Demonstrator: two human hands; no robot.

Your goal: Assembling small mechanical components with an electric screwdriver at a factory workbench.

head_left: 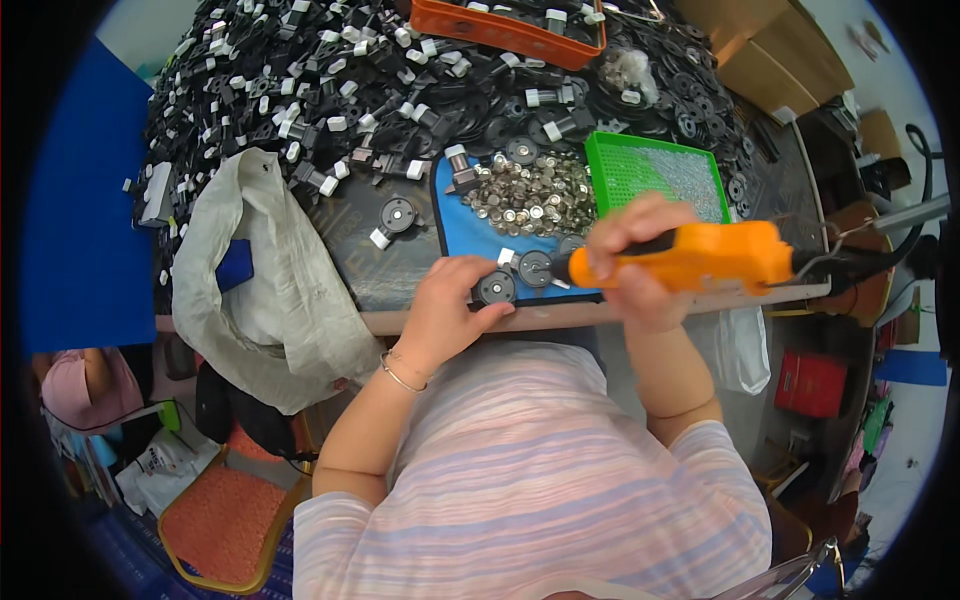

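My right hand point(645, 265) is wrapped round an orange electric screwdriver point(725, 255), which lies nearly level and points left. Its dark tip reaches a black round part point(535, 268) at the front edge of a blue mat point(470, 232); I cannot tell if they touch. Between the thumb and fingers of my left hand point(445, 305) is another black round part point(495, 288), right beside the first. Behind the parts lies a heap of small shiny metal pieces point(530, 195). A green tray point(605, 170) of tiny clear pieces stands behind my right hand.
Black parts with white ends point(330, 90) pile up across the back of the table. One similar part point(397, 214) lies apart left of the mat. An orange bin point(510, 33) stands at the back, a cardboard box point(780, 60) back right. A pale cloth bag point(270, 290) hangs over the left edge.
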